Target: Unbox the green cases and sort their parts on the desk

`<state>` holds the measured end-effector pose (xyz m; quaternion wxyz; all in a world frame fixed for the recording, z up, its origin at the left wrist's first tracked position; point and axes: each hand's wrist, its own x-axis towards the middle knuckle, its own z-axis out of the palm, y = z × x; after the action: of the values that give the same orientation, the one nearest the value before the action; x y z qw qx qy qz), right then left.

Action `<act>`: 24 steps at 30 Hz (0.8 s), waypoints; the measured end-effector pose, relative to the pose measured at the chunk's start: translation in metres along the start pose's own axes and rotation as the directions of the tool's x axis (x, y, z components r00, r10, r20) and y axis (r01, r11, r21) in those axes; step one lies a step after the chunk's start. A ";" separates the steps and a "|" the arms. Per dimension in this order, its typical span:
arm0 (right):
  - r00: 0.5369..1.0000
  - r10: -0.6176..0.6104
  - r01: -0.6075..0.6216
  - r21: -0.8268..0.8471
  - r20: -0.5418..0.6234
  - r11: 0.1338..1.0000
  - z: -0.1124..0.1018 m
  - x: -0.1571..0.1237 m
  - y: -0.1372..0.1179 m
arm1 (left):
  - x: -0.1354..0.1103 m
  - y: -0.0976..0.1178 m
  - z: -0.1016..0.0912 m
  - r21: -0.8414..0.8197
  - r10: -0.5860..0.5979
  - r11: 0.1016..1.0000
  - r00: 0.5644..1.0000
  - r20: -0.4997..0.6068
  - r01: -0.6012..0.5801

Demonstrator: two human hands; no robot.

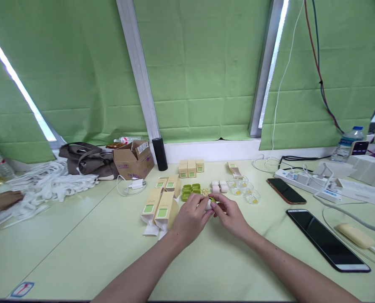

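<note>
My left hand (190, 218) and my right hand (230, 215) meet over the table, both closed around a small white-and-green piece (208, 204) whose kind I cannot make out. Just beyond my fingers sit several green square cups (190, 190) and small yellowish pieces (204, 191). Pale pinkish-white blocks (219, 186) stand behind my right hand, with clear plastic pieces with yellow centres (244, 187) to their right. Left of my left hand lie tall cream boxes with green labels (166, 207), their white flaps open toward me.
Small cream boxes (191, 168) stand farther back. At the right are a phone (286, 190), a larger dark-screened phone (328, 239), a power strip (307, 184) and cables. A carton (133, 160), a black cylinder (160, 154) and white straps (45, 189) with another person's hand (7, 199) are left.
</note>
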<state>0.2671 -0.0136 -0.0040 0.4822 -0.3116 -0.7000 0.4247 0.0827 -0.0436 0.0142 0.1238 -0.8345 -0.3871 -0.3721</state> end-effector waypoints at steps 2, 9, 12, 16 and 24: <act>1.000 -0.026 0.026 -0.039 0.008 0.999 -0.001 0.000 -0.001 | 0.000 0.000 0.001 -0.007 -0.003 1.000 1.000 0.004 0.003; 0.999 -0.029 0.030 -0.068 0.015 0.997 -0.002 -0.001 -0.006 | 0.000 0.000 0.001 -0.025 0.008 1.000 1.000 -0.029 -0.009; 0.999 -0.048 0.049 -0.103 0.015 0.993 -0.001 -0.001 -0.008 | 0.000 -0.001 0.001 -0.016 0.018 1.000 0.999 -0.034 -0.018; 0.998 -0.055 0.055 -0.083 0.006 0.995 -0.001 -0.002 -0.008 | 0.000 -0.002 0.002 -0.042 0.016 0.999 0.999 -0.051 -0.018; 0.999 -0.038 0.041 0.172 -0.023 0.984 0.001 0.000 -0.005 | 0.002 -0.001 -0.001 -0.080 0.000 0.997 0.992 -0.130 -0.010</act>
<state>0.2660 -0.0164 0.0005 0.5226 -0.2590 -0.6619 0.4707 0.0820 -0.0428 0.0161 0.1161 -0.8137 -0.3610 -0.4406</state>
